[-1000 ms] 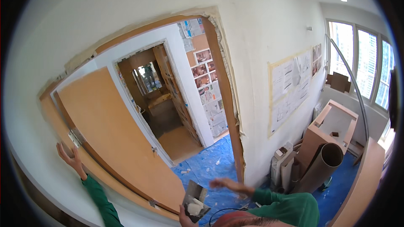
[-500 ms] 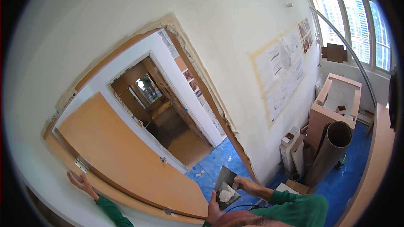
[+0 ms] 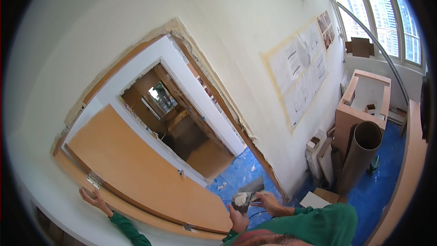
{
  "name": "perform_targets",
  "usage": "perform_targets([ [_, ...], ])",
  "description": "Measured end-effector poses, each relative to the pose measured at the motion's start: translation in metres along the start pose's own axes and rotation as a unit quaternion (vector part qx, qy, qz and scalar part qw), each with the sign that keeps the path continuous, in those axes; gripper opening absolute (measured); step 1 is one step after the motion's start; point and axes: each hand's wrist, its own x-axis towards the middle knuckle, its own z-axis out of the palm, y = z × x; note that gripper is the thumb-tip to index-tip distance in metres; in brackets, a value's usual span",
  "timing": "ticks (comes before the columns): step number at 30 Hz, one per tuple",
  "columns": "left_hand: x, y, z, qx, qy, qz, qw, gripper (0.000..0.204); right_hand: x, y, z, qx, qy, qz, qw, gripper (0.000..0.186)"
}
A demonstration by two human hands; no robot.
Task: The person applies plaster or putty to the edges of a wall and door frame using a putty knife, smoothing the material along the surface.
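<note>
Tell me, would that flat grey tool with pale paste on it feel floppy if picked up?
Probably not: the flat grey tool keeps a straight edge, so it is likely stiff. Its pale paste looks soft and might slide if tipped.

A room under renovation: an open wooden door [image 3: 136, 173] swings across the lower left of the frame, a metal hinge [image 3: 94, 181] on its edge, with a raw, unfinished door frame [image 3: 214, 82] running up the centre. Large drawing sheets [image 3: 302, 70] are taped to the white wall [image 3: 236, 23] at upper right. Blue floor covering [image 3: 387, 173] spreads along the lower right, where a wide cardboard tube [image 3: 357, 155] leans against a plywood cabinet [image 3: 364, 98]. Tall windows [image 3: 387, 18] fill the upper right corner
</note>
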Motion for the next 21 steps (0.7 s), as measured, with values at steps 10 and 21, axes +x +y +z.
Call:
perform_targets([
  [10, 0.012, 0.002, -0.015, 0.031, 0.015, 0.022, 0.999, 0.062, 0.004, 0.005, 0.023, -0.074, -0.055, -0.053, 0.994, 0.028],
  [21, 0.02, 0.021, -0.023, 0.063, -0.007, 0.017, 0.998, 0.065, 0.005, -0.054, 0.01, -0.035, 0.077, -0.12, 0.989, 0.02],
])
